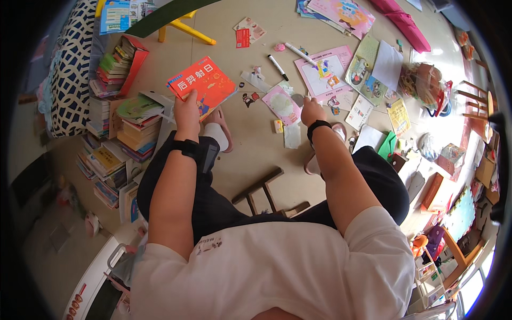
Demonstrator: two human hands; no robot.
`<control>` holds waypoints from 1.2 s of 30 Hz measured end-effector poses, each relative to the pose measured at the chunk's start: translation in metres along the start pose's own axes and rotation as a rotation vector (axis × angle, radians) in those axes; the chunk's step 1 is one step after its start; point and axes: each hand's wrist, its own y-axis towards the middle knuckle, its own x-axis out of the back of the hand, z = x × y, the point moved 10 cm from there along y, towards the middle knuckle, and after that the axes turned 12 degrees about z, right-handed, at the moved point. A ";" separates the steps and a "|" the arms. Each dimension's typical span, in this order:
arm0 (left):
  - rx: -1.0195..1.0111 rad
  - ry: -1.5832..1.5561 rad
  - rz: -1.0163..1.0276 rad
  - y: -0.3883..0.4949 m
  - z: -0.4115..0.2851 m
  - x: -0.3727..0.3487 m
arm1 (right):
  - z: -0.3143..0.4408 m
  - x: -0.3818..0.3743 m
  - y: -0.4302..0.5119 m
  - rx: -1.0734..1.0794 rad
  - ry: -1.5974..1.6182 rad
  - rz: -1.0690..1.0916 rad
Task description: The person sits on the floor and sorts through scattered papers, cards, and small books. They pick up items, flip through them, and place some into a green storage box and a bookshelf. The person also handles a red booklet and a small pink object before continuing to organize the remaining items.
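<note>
My left hand (pixel 187 113) grips a red picture book (pixel 212 86) by its lower edge, thumb on the cover; at least one more thin book seems to lie beneath it. The cover bears writing and a drawing. Low over the floor, my right hand (pixel 313 112) has its fingers curled at a small grey disc (pixel 297 100); whether it grasps anything is hidden. Left of those fingers lies a pink card with a pale green shape (pixel 281 105). Just beyond them is a pink-framed drawing sheet (pixel 326 72) with a coloured figure.
Stacks of books (pixel 138 128) stand on the left, near a red box of books (pixel 128 66). A black-capped marker (pixel 277 67), a white pen (pixel 301 54) and a yellow eraser (pixel 278 126) lie on the floor. A clear bag (pixel 424 86) sits right; a wooden stool (pixel 264 194) is below me.
</note>
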 end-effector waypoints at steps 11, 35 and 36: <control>0.204 0.060 0.070 0.036 0.075 -0.051 | 0.013 -0.019 0.056 0.246 -0.308 -0.068; -0.043 -0.031 -0.041 0.008 -0.032 0.015 | 0.340 0.292 -0.016 0.848 0.747 -0.109; -0.077 -0.136 0.015 0.010 -0.038 0.013 | 0.353 0.308 -0.019 0.873 0.772 -0.149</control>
